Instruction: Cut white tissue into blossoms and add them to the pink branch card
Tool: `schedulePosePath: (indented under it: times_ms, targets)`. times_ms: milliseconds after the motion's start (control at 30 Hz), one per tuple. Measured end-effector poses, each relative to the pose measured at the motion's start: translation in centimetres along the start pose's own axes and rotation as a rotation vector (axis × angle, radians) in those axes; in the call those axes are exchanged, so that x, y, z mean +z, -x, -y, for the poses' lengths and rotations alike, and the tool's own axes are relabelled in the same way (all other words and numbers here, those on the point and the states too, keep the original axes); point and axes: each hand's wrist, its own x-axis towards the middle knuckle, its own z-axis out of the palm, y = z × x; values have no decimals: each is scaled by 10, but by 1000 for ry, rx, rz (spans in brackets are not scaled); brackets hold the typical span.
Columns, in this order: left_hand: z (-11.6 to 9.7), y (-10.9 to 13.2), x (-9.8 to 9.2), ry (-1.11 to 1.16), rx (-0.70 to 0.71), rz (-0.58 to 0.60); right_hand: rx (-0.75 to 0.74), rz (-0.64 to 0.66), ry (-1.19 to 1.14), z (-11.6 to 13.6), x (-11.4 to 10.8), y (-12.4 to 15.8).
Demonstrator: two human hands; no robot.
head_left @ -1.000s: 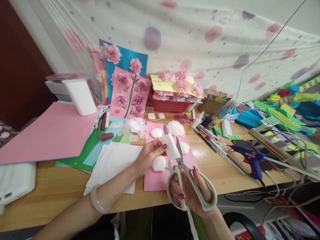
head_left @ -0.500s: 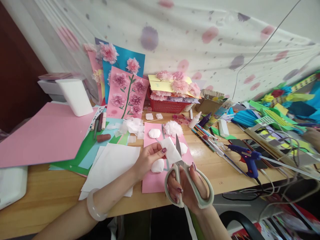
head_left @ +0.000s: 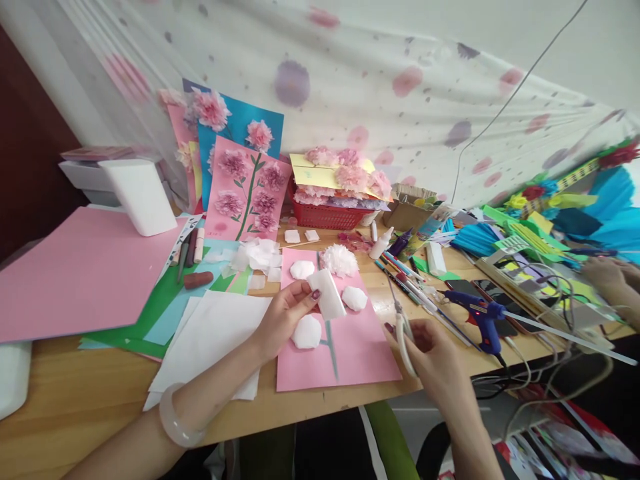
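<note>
Basket (head_left: 325, 217) holds paper flowers (head_left: 345, 177) — left hand (head_left: 283, 320) pinches tissue (head_left: 327, 295), right hand (head_left: 433, 353) grips scissors (head_left: 403, 327).

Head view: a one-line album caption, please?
Left hand pinches a folded white tissue piece; right hand holds pale-handled scissors.

Right hand (head_left: 433, 347): now off to the right of the pink card (head_left: 360, 353), away from the folded tissue (head_left: 327, 293).
Scissors (head_left: 401, 327): blades no longer at the tissue, tips pointing away.
Co-worker's hand (head_left: 607, 277): newly in view at far right.
</note>
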Motion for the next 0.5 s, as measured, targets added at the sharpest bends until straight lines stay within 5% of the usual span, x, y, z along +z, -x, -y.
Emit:
schedulePosePath:
  times_ms: [100,233,367,500]
  targets:
    - [2,0,-1,-105,12,0,19,-159,482,-21,-26,-8]
    - [3,3,-2,-418,131,-6,-139,-199,672,-32,-34,-8]
    - [3,9,-2,-811,418,27,-359,-315,191,-9,-10,2]
    - [1,12,1,-1020,758,140,-476,60,-283,21,32,14]
